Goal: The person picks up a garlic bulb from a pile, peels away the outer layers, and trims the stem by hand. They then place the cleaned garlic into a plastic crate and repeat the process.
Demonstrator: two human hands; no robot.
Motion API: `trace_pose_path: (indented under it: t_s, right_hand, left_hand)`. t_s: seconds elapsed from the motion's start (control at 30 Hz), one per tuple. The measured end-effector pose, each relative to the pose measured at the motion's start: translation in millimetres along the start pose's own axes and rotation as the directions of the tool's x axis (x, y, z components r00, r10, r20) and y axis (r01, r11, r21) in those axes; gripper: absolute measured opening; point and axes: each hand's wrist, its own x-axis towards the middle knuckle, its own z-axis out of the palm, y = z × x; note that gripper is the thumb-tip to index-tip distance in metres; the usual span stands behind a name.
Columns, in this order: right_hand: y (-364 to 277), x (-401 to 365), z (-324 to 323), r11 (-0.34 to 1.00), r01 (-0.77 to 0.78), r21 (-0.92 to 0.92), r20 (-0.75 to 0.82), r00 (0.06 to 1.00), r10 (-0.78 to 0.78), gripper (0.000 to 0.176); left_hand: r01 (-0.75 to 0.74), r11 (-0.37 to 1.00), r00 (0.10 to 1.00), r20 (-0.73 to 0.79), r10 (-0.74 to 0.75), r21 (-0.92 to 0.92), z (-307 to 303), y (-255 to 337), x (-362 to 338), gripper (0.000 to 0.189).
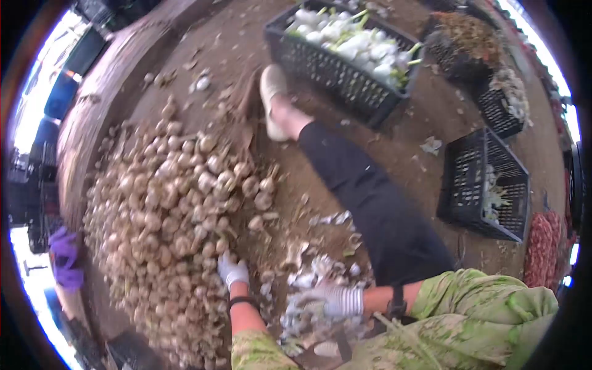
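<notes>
Much garlic (pixel 166 203) touching left grip (pixel 233 270); peels (pixel 306 275) under right grip (pixel 333 300).

A crate (pixel 333 74) of white bulbs sits top centre, a second crate (pixel 468 179) at right, a red sack (pixel 541 246) beside it.

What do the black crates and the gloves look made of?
Crates: likely moulded plastic, matte black, with lattice walls. Gloves on left hand and right hand: seemingly white knit fabric; right cuff looks ribbed.
</notes>
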Motion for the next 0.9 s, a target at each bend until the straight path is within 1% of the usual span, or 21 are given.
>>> trace_pose_path:
  t_s: [0.03,0.07,0.1,0.13,0.17,0.2,0.23,0.27,0.3,0.33,0.37,0.4,0.43,0.47,0.53,0.57,0.6,0.67,0.73,0.8,0.9]
  right_hand:
    - [-10.9,-6.5,-4.4,0.980,0.094,0.178,-0.049,0.995,-0.086,0.036]
    - [-13.5,-3.0,-5.9,0.985,0.001,0.174,-0.024,1.000,0.003,0.039]
    - [-13.1,-0.9,-8.1,0.988,-0.023,0.152,-0.060,0.998,0.033,0.037]
    - [-20.9,0.5,-11.8,0.988,-0.047,0.145,-0.078,0.995,0.059,0.034]
    - [-29.1,-3.9,-17.2,0.996,0.057,-0.069,-0.167,0.984,-0.068,0.028]
    - [-17.5,2.1,-15.1,0.995,0.099,-0.008,-0.219,0.971,-0.099,0.025]
    - [-21.1,-0.9,-17.5,0.996,0.072,-0.056,-0.270,0.959,-0.085,0.031]
    - [-26.0,0.8,-14.3,0.975,-0.037,-0.218,-0.350,0.936,-0.043,0.040]
    - [-5.0,10.8,-7.1,0.995,-0.002,0.100,-0.304,0.952,0.032,0.044]
    - [-9.2,8.0,1.8,0.994,0.107,0.013,-0.403,0.910,-0.093,0.042]
    - [-6.5,6.3,13.5,0.963,0.217,0.159,-0.434,0.892,-0.130,0.037]
    - [23.6,17.9,25.0,0.860,0.313,0.403,-0.418,0.899,-0.132,0.027]
    - [-18.5,-4.4,19.8,0.943,0.098,0.317,-0.372,0.928,0.028,0.017]
    - [-24.6,-10.3,18.0,0.871,-0.023,0.491,-0.253,0.953,0.168,0.011]
    - [-36.0,-29.3,14.9,0.896,0.050,0.441,-0.202,0.978,0.045,0.011]
    - [-34.8,-38.2,15.5,0.901,0.067,0.428,-0.164,0.986,0.005,0.013]
    - [-35.1,-45.0,15.5,0.906,0.089,0.413,-0.128,0.991,-0.039,0.014]
    - [-40.8,-55.8,22.2,0.923,0.196,0.331,-0.206,0.970,-0.132,0.017]
    - [-35.0,-60.1,29.4,0.813,0.179,0.554,-0.233,0.971,-0.056,0.019]
    - [-37.8,-66.5,30.5,0.824,0.168,0.541,-0.233,0.971,-0.045,0.020]
    - [-41.0,-73.5,30.6,0.810,0.115,0.575,-0.173,0.985,-0.017,0.019]
  left_hand:
    - [0.077,0.996,0.996,0.042,-0.078,0.039,2.1,5.2,6.6,0.039]
    - [0.171,0.980,0.981,0.077,-0.179,0.101,-7.4,9.5,7.2,0.036]
    - [0.174,0.980,0.980,0.075,-0.182,0.100,-11.1,15.8,6.0,0.036]
    - [0.229,0.965,0.972,0.077,-0.220,-0.130,-18.4,25.6,-0.1,0.034]
    - [0.281,0.897,0.959,0.078,-0.271,-0.342,-31.3,35.1,-12.4,0.032]
    - [0.276,0.815,0.956,0.061,-0.285,-0.510,-44.2,45.4,-29.3,0.035]
    - [0.399,0.569,0.890,0.156,-0.428,-0.719,-62.3,73.0,-48.7,0.034]
    - [0.464,0.366,0.835,0.260,-0.486,-0.807,-86.5,102.6,-71.9,0.032]
    - [0.439,0.277,0.839,0.279,-0.468,-0.855,-90.4,111.3,-95.4,0.028]
    - [0.232,0.587,0.936,0.014,-0.351,-0.775,-68.5,96.1,-123.7,0.025]
    - [0.341,0.465,0.912,0.167,-0.376,-0.817,-99.1,136.2,-146.8,0.026]
    - [0.340,0.441,0.914,0.181,-0.363,-0.831,-81.0,129.6,-175.2,0.032]
    - [0.229,0.572,0.952,0.061,-0.298,-0.788,-87.7,143.4,-196.4,0.037]
    - [0.108,0.687,0.977,-0.052,-0.208,-0.719,-99.7,156.5,-213.1,0.043]
    - [0.096,0.656,0.992,0.015,-0.127,-0.748,-121.0,159.4,-241.2,0.055]
    - [0.021,0.811,0.994,-0.076,-0.080,-0.585,-127.7,159.4,-248.1,0.062]
    - [0.026,0.811,0.992,-0.088,-0.095,-0.585,-132.4,166.0,-256.3,0.062]
    - [-0.033,0.942,0.976,-0.213,-0.041,-0.334,-148.5,185.2,-270.7,0.060]
    - [-0.082,0.953,0.954,-0.299,-0.009,-0.293,-153.8,203.1,-280.4,0.057]
    - [-0.112,0.971,0.926,-0.378,0.024,-0.213,-157.3,215.1,-288.8,0.058]
    - [-0.114,0.978,0.918,-0.395,0.036,-0.177,-158.8,212.5,-296.0,0.058]
